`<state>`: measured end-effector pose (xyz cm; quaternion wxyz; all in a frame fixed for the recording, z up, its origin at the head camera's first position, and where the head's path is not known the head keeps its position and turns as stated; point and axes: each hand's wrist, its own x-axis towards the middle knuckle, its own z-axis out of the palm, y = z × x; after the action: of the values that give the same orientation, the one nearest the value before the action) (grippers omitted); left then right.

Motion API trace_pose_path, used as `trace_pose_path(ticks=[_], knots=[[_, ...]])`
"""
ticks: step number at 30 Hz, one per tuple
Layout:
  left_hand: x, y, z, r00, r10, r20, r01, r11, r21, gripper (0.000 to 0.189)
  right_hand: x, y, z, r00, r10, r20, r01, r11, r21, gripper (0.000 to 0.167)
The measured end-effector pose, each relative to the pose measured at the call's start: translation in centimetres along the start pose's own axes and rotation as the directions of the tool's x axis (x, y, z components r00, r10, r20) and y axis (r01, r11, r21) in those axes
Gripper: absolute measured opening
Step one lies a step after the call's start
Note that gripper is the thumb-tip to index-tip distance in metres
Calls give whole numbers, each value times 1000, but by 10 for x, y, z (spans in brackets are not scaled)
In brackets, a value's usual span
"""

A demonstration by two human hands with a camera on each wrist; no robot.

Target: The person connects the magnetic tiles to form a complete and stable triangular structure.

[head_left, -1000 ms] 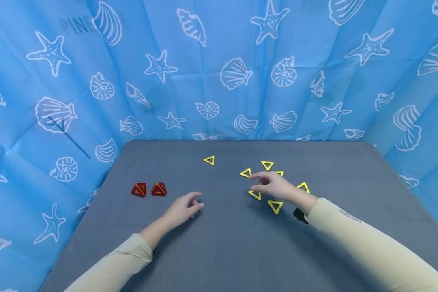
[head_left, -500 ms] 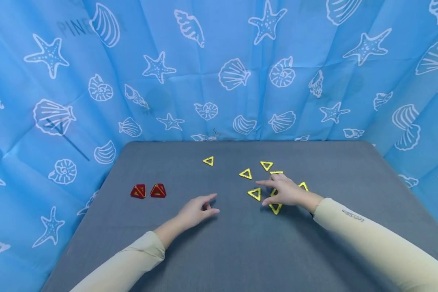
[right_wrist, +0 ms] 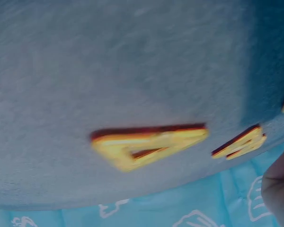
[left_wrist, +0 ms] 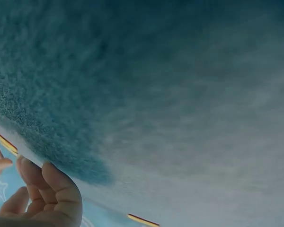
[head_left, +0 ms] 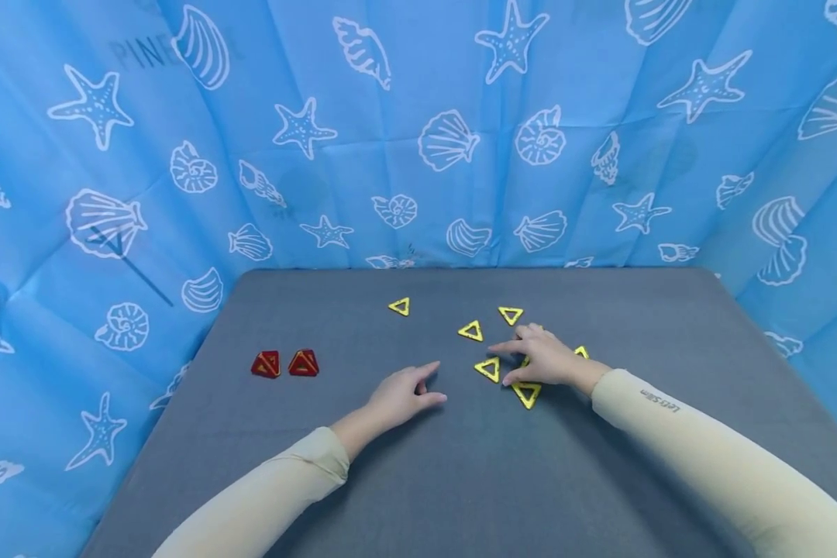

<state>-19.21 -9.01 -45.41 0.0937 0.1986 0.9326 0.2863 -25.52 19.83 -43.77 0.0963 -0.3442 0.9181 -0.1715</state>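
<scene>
Several flat yellow triangular tiles, hollow in the middle, lie around my right hand point(head_left: 544, 358) in the head view. Its index finger reaches left, and its thumb is close to a yellow triangle tile point(head_left: 528, 396); another tile is partly hidden beneath the hand. Just left of the fingertips lies one more yellow tile point(head_left: 488, 370). Red edges show on a yellow tile point(right_wrist: 149, 145) in the right wrist view. My left hand point(head_left: 399, 399) hovers over the table with index finger and thumb apart, nothing between them. In the left wrist view, the left hand point(left_wrist: 52, 198) has its fingers loosely bent.
Two red triangular pieces point(head_left: 303, 363) stand on the left of the grey table point(head_left: 418, 480). A single yellow tile point(head_left: 401, 307) lies near the back. Behind the table hangs a blue curtain point(head_left: 363, 178) with white shells and starfish.
My left hand has moved right, toward the yellow tiles. The right hand has shifted slightly right and lower, its thumb and index finger wider apart. The visible tiles have stayed in place.
</scene>
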Motion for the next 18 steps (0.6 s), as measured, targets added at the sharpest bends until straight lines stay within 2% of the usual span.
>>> trace_pose_path(ticks=[8,18], knots=[[21,15,9,999,-29,38,27,997,72,64,-7,10,-3,1000,-9,-1,9,1000,28,52],[50,35,25,997,-72,41,60,970,234,74,-28,21,-1,990,-142,11,140,987,73,50]])
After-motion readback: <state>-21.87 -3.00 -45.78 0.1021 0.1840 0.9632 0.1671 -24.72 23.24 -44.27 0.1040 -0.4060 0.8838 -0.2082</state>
